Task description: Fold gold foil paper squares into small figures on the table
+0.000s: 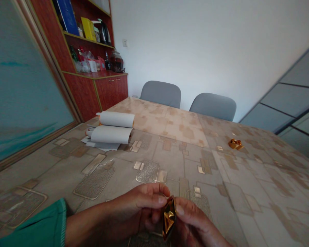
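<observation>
We note fingers [180, 210] of both hands closed narrow, pinching folded gold foil [169, 216] above desk, near bottom of view; foil creased, shiny, edges partly hidden by fingertips. L hand [134, 207] and R hand [193, 221] cut off by lower frame, palms obscured. Green sleeve [28, 224], ribbed cuff, on L forearm. Crumpled gold foil scrap [235, 144] lies well apart, far R. Curled white paper sheets [110, 128] far L on glossy patterned desk [222, 190].

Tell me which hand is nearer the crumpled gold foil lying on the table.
Right. The right hand is nearer, in front of and left of the crumpled gold foil; the left hand lies farther left.
</observation>
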Tool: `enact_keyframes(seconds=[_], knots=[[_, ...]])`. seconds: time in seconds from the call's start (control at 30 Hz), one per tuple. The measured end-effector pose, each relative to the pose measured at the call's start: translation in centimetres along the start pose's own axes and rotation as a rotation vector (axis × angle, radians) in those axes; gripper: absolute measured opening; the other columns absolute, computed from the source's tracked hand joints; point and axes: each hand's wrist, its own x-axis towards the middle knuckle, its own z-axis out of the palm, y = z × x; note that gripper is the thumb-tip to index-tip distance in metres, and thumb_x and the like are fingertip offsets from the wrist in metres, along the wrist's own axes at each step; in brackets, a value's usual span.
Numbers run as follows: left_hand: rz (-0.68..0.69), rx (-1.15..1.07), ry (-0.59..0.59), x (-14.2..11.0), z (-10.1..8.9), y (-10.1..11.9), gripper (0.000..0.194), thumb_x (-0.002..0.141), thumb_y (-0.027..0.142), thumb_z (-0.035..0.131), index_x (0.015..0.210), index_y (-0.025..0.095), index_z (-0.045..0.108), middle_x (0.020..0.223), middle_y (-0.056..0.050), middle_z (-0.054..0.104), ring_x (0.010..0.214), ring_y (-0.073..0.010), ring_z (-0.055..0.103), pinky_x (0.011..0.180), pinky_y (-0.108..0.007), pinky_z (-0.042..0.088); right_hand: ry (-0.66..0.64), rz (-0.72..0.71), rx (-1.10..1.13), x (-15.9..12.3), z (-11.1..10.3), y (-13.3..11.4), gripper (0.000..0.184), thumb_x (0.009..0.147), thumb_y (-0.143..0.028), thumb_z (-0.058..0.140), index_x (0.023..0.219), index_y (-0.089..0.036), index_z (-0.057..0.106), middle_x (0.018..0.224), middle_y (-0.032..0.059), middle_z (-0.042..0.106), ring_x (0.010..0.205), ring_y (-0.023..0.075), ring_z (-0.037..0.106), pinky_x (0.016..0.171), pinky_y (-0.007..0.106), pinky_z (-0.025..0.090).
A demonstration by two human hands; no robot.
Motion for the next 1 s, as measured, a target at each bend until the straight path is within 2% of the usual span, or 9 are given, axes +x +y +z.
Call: enact_keyframes(seconds=[0.1, 0.17, 0.23, 0.33, 0.5, 0.63, 0.73, 0.87, 1.0], knots=[[0.034, 0.011, -0.013, 0.2, -0.1, -0.3, 0.036, 0.073, 0.030, 0.088, 0.095, 0.017, 0.063, 0.079, 0.001, 0.059, 0.058, -0.0069, 0.048, 0.051, -0.017, 0.033, 0.018, -0.010, 0.053, 0.0, -0.1, 0.0, 0.030, 0.081, -0.043, 0.079, 0.083, -0.014, 0.077, 0.063, -0.0014, 0.058, 0.055, 0.0100, 0.047, 0.063, 0.021, 0.045], [0.082, 0.026, -0.022, 0.3, -0.1, -0.6, 0.039, 0.073, 0.031, 0.089, 0.097, 0.018, 0.061, 0.078, 0.002, 0.060, 0.055, -0.0054, 0.046, 0.049, -0.015, 0.033, 0.022, 0.009, 0.070, 0.0, -0.1, -0.1, 0.028, 0.081, -0.042, 0.080, 0.081, -0.014, 0.077, 0.056, -0.0053, 0.050, 0.046, 0.0071, 0.035, 0.051, 0.017, 0.037], [0.129, 0.039, -0.037, 0.4, -0.2, -0.8, 0.041, 0.073, 0.032, 0.088, 0.098, 0.018, 0.059, 0.077, 0.002, 0.061, 0.053, -0.0045, 0.047, 0.047, -0.014, 0.034, 0.028, 0.021, 0.082, -0.1, -0.1, -0.2, 0.028, 0.082, -0.041, 0.080, 0.079, -0.014, 0.076, 0.051, -0.0077, 0.045, 0.042, 0.0053, 0.028, 0.046, 0.016, 0.032], [0.171, 0.078, -0.049, 0.6, -0.3, -1.1, 0.040, 0.075, 0.032, 0.086, 0.100, 0.018, 0.058, 0.078, 0.001, 0.064, 0.052, -0.0044, 0.050, 0.044, -0.012, 0.035, 0.057, 0.006, 0.058, -0.1, -0.1, -0.2, 0.031, 0.082, -0.043, 0.080, 0.078, -0.013, 0.074, 0.050, -0.0074, 0.046, 0.042, 0.0049, 0.030, 0.045, 0.015, 0.031], [0.250, 0.169, -0.012, 1.8, -1.0, -2.0, 0.042, 0.070, 0.029, 0.087, 0.093, 0.019, 0.053, 0.076, 0.002, 0.065, 0.050, -0.0052, 0.052, 0.042, -0.013, 0.040, 0.046, 0.013, 0.048, -0.1, -0.9, 0.7, 0.041, 0.085, -0.045, 0.075, 0.059, -0.016, 0.064, 0.042, -0.0080, 0.041, 0.038, 0.0051, 0.027, 0.040, 0.017, 0.024], [0.269, 0.219, 0.028, 2.4, -1.4, -2.4, 0.041, 0.068, 0.030, 0.086, 0.089, 0.019, 0.053, 0.071, 0.004, 0.064, 0.047, -0.0052, 0.051, 0.043, -0.014, 0.041, 0.043, 0.000, 0.032, 0.1, -1.3, 1.1, 0.045, 0.086, -0.046, 0.073, 0.055, -0.016, 0.062, 0.042, -0.0062, 0.043, 0.038, 0.0062, 0.032, 0.040, 0.019, 0.026], [0.248, 0.211, 0.031, 1.9, -1.1, -1.9, 0.037, 0.072, 0.030, 0.084, 0.092, 0.019, 0.055, 0.073, 0.003, 0.064, 0.050, -0.0058, 0.052, 0.045, -0.015, 0.040, 0.026, -0.028, 0.073, 0.3, -0.7, 0.7, 0.040, 0.086, -0.043, 0.075, 0.059, -0.016, 0.065, 0.044, -0.0068, 0.043, 0.038, 0.0060, 0.028, 0.040, 0.019, 0.023], [0.114, 0.109, 0.045, 0.7, -0.3, -0.7, 0.028, 0.083, 0.033, 0.076, 0.098, 0.018, 0.058, 0.073, 0.002, 0.062, 0.053, -0.0067, 0.052, 0.046, -0.015, 0.037, 0.005, -0.055, 0.109, 0.4, 0.1, 0.2, 0.035, 0.087, -0.041, 0.075, 0.064, -0.016, 0.069, 0.047, -0.0069, 0.044, 0.040, 0.0061, 0.025, 0.041, 0.019, 0.024], [0.073, -0.008, 0.029, 0.1, -0.1, -0.2, 0.020, 0.088, 0.027, 0.071, 0.100, 0.016, 0.060, 0.079, 0.000, 0.063, 0.060, -0.0063, 0.055, 0.053, -0.016, 0.038, 0.044, -0.042, 0.155, 0.1, -0.5, 0.3, 0.030, 0.087, -0.039, 0.076, 0.069, -0.016, 0.070, 0.050, -0.0065, 0.048, 0.042, 0.0058, 0.029, 0.044, 0.017, 0.029]])
